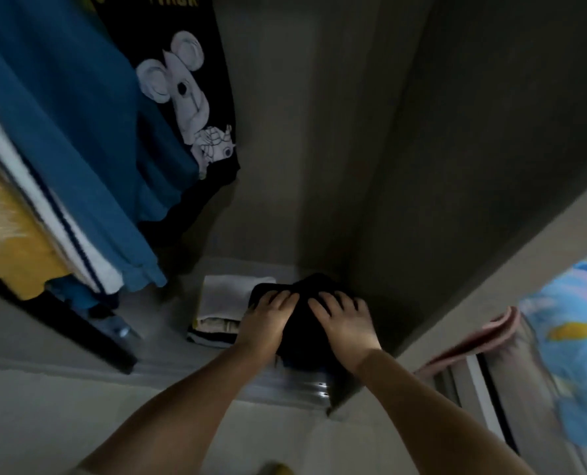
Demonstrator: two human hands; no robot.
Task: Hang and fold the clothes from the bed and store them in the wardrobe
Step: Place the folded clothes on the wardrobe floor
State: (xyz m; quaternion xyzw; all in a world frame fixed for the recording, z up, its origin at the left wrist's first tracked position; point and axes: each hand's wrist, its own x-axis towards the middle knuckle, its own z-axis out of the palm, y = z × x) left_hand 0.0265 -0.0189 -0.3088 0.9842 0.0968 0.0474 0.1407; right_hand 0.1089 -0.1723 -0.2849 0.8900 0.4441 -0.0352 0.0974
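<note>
- Both arms reach down; my left hand (268,315) and right hand (345,320) lie flat with straight fingers, gripping nothing.
- They press the black folded garment (302,323) so it stays neat, I think.
- It sits on the wardrobe floor (168,313), touching a folded stack (223,310).

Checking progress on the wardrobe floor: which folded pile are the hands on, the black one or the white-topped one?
The black pile: left hand and right hand both rest flat on it, by the wardrobe's right wall. The white-topped pile sits untouched to its left.
</note>
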